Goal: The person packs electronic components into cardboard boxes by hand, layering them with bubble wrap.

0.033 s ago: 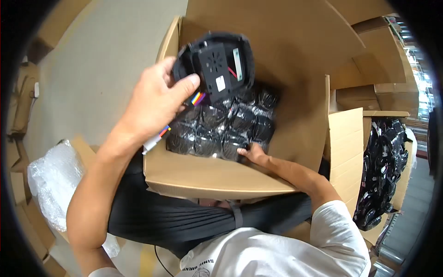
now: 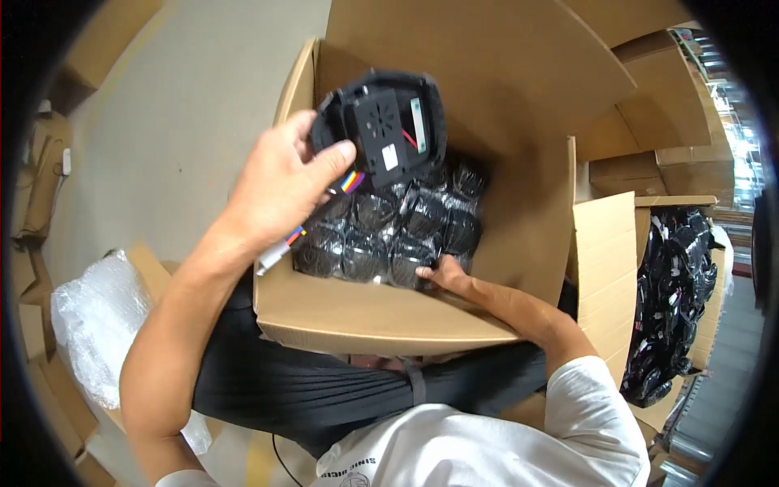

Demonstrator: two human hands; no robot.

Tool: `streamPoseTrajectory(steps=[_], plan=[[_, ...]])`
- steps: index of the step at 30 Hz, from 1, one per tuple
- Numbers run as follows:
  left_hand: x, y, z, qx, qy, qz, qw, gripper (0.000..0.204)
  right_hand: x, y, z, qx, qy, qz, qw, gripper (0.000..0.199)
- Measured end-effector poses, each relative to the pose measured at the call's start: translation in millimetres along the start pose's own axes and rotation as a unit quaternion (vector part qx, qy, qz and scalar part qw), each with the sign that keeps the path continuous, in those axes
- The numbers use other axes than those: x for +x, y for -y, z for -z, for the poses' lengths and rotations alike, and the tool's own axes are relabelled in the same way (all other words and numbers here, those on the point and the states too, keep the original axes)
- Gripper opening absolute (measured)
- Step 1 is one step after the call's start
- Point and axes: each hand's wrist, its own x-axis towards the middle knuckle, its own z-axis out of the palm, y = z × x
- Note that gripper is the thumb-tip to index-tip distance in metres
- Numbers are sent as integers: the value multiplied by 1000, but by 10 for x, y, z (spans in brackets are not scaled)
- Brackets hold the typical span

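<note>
My left hand [image 2: 280,183] grips a black plastic housing [image 2: 381,134] by its left rim, thumb on top, and holds it tilted above the large cardboard box [image 2: 389,312]. The housing's open side shows a slotted panel, a white label, a short red wire and a pale strip. A coloured ribbon of wires [image 2: 352,182] hangs by the hand, and a white connector [image 2: 274,257] shows below the wrist. Inside the box lie rows of black parts [image 2: 365,260] in clear wrap. My right hand [image 2: 445,272] reaches over the near wall, closed on one; its fingertips are partly hidden.
A second carton [image 2: 604,284] at right holds a heap of black wrapped parts [image 2: 673,300]. Bubble wrap [image 2: 101,325] lies at left beside cardboard. The big box's tall flap [image 2: 479,65] rises at the back. More cardboard [image 2: 40,178] stands along the far left.
The housing in my left hand sits slightly lower in the view. The box and surroundings shift only a little; my right hand stays at the wrapped parts.
</note>
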Motion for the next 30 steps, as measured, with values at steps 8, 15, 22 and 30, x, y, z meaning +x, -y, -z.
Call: streamPoseTrajectory(steps=[8, 15, 22, 30], plan=[[66, 259, -185, 200, -68, -80, 974, 33, -741, 1731, 1226, 439, 43, 121, 889, 63], [-168, 91, -614, 476, 29, -290, 830, 42, -1453, 2642, 1606, 638, 141, 82, 753, 32], [-306, 255, -693, 501, 234, -230, 801, 49, -607, 989, 1451, 525, 113, -6, 844, 26], [-366, 86, -688, 501, 266, -248, 786, 40, 44, -534, 1051, 120, -54, -100, 986, 31]])
